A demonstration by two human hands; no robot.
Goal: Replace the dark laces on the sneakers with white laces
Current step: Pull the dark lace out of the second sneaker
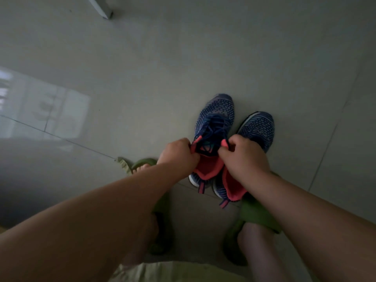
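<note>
Gripping the collar of the left-hand blue knit sneaker [213, 127], both hands are curled tight: the left hand [179, 153] pinches the coral-lined edge on its side of the opening, and the right hand [242, 153] pinches the opposite edge by the tongue. The shoe stands on the grey tiled floor [142, 68], toe pointing away, with its mate — the second blue sneaker [257, 129] — just beside it, partly hidden under the right wrist. Dark blue laces [215, 124] are threaded across the first shoe's eyelets; whether they are tied is too dim to tell. No white laces show anywhere in view.

A knit upper like this is probably light and soft, so it would likely fold if squeezed mid-body; the padded collar and the heel look like the firmer places to steady it. The laces themselves should be limp and thin — best pinched near the top eyelets or at their tips and drawn out one crossing at a time, since the cord can drag in fabric loops. Green slippers [258, 216] sit on the person's feet near the heels of the sneakers.
</note>
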